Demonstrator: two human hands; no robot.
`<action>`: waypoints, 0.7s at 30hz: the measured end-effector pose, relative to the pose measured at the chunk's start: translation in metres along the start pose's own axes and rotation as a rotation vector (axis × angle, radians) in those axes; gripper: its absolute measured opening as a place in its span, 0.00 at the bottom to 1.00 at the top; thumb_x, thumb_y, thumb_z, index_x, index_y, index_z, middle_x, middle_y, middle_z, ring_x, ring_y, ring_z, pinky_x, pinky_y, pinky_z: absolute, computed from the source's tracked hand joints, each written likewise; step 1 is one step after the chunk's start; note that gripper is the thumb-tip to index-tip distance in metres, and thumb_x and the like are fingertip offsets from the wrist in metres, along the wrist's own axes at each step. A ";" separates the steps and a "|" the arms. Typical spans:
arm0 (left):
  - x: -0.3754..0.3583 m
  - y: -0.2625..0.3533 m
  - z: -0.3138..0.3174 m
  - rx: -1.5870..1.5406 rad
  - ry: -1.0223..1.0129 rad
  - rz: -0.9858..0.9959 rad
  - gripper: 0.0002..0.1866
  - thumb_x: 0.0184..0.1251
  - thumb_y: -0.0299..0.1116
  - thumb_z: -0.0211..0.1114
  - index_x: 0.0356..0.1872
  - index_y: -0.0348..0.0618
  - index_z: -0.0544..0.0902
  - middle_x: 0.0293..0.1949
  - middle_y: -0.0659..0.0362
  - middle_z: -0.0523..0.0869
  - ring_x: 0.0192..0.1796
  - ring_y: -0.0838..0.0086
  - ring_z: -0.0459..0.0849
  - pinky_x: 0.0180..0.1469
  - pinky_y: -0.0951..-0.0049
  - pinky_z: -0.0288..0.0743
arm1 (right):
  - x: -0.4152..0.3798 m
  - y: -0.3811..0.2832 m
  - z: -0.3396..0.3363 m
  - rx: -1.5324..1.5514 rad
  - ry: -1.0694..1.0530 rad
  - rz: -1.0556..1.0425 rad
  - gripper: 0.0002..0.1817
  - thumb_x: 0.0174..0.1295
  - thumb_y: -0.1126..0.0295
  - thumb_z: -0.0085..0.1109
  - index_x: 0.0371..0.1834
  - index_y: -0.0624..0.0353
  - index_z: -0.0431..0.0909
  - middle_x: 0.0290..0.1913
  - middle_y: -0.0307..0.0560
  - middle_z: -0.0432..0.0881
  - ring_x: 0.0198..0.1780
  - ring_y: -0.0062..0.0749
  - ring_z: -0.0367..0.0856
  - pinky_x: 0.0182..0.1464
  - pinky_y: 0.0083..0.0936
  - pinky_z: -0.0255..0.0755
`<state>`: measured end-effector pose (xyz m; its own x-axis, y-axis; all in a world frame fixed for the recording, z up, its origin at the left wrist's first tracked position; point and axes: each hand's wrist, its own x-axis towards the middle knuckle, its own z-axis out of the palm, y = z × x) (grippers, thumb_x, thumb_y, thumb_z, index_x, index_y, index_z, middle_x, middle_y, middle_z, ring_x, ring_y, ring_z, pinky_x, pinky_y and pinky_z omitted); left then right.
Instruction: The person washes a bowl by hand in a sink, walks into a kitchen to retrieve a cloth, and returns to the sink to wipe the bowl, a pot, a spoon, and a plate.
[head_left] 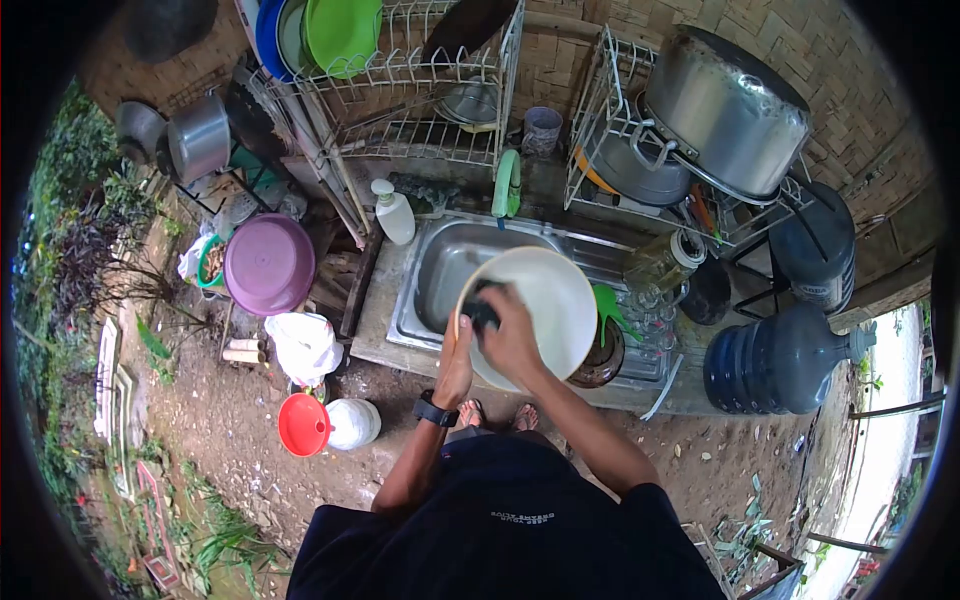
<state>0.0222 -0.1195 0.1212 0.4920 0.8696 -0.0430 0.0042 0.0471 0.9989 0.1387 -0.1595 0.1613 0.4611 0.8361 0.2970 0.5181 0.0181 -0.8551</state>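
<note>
A large cream-white basin [562,312] is tilted over the front of the metal sink [440,255], its inside facing me. My left hand [456,362] grips the basin's left rim, fingers partly hidden behind it. Inside the basin, my right hand [512,338] is closed around a dark scrubbing pad [482,312] pressed near the left wall. The green faucet [508,185] stands just behind the basin. To the left of the sink is a white pump bottle [394,214].
Glasses [655,335], a green utensil [612,308] and a brown lidded pot [600,362] crowd the right drainboard. A big blue water jug [780,362] lies farther right. Wire racks [420,130] with dishes and a large pot [730,110] rise behind. A purple basin [268,262] sits left.
</note>
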 end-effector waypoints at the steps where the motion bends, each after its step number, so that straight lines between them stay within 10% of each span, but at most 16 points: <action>1: 0.003 -0.006 -0.005 -0.064 0.025 -0.001 0.32 0.78 0.54 0.39 0.68 0.37 0.63 0.62 0.50 0.71 0.66 0.66 0.66 0.69 0.68 0.54 | -0.009 0.004 -0.001 -0.055 -0.142 -0.160 0.20 0.44 0.82 0.61 0.45 0.65 0.75 0.45 0.58 0.77 0.50 0.55 0.77 0.52 0.36 0.71; 5: 0.005 -0.006 -0.016 -0.109 0.118 0.022 0.31 0.78 0.55 0.38 0.66 0.37 0.64 0.60 0.50 0.71 0.63 0.65 0.67 0.68 0.68 0.55 | -0.007 0.018 -0.051 0.304 -0.509 -0.032 0.25 0.42 0.79 0.65 0.49 0.64 0.76 0.44 0.50 0.80 0.50 0.35 0.77 0.55 0.32 0.70; 6: 0.004 0.000 -0.018 -0.093 0.130 0.034 0.31 0.78 0.55 0.38 0.66 0.37 0.64 0.60 0.50 0.71 0.63 0.65 0.67 0.68 0.68 0.55 | -0.001 -0.021 -0.067 0.590 -0.366 0.699 0.26 0.45 0.78 0.67 0.51 0.63 0.75 0.46 0.49 0.81 0.52 0.31 0.77 0.57 0.31 0.70; 8: -0.005 0.012 -0.011 -0.093 0.130 0.039 0.31 0.78 0.53 0.38 0.68 0.37 0.62 0.63 0.50 0.70 0.66 0.64 0.65 0.69 0.68 0.54 | 0.006 0.020 -0.061 0.178 -0.337 0.326 0.27 0.50 0.73 0.69 0.55 0.65 0.73 0.50 0.53 0.80 0.55 0.37 0.77 0.59 0.33 0.68; 10: -0.008 0.033 -0.005 0.079 0.135 0.123 0.31 0.79 0.52 0.38 0.69 0.38 0.61 0.64 0.49 0.69 0.67 0.64 0.64 0.70 0.68 0.53 | 0.005 0.002 -0.051 -0.257 0.206 -0.007 0.27 0.53 0.71 0.68 0.57 0.67 0.72 0.54 0.56 0.79 0.56 0.46 0.76 0.61 0.34 0.66; 15: -0.015 0.024 0.009 0.014 0.142 0.086 0.32 0.79 0.52 0.39 0.72 0.37 0.57 0.69 0.49 0.63 0.71 0.64 0.60 0.72 0.66 0.50 | -0.031 0.009 -0.008 -0.167 -0.062 0.138 0.46 0.67 0.54 0.53 0.77 0.59 0.34 0.72 0.85 0.32 0.74 0.77 0.34 0.74 0.47 0.41; 18: -0.020 0.037 0.016 0.192 0.147 0.240 0.28 0.78 0.48 0.43 0.71 0.40 0.60 0.67 0.49 0.68 0.70 0.63 0.64 0.71 0.67 0.54 | -0.025 0.016 0.011 -0.037 -0.113 0.211 0.42 0.67 0.62 0.52 0.77 0.59 0.37 0.73 0.81 0.34 0.75 0.75 0.33 0.75 0.49 0.38; 20: -0.015 0.034 0.010 0.132 0.141 0.241 0.28 0.78 0.46 0.44 0.71 0.41 0.60 0.67 0.50 0.68 0.69 0.64 0.65 0.70 0.67 0.55 | -0.025 0.024 0.009 -0.034 -0.270 -0.104 0.38 0.64 0.71 0.51 0.76 0.61 0.45 0.75 0.76 0.37 0.76 0.70 0.33 0.75 0.48 0.37; 21: -0.013 0.032 0.006 0.058 0.130 0.204 0.28 0.78 0.47 0.44 0.71 0.41 0.60 0.67 0.50 0.68 0.69 0.64 0.65 0.71 0.67 0.55 | -0.030 0.020 0.008 -0.012 -0.323 -0.108 0.32 0.60 0.77 0.50 0.71 0.61 0.59 0.74 0.68 0.52 0.76 0.61 0.42 0.75 0.46 0.45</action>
<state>0.0214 -0.1326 0.1536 0.3718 0.9142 0.1613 -0.0320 -0.1610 0.9864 0.1291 -0.1798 0.1322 0.1519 0.9604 0.2336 0.5605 0.1109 -0.8207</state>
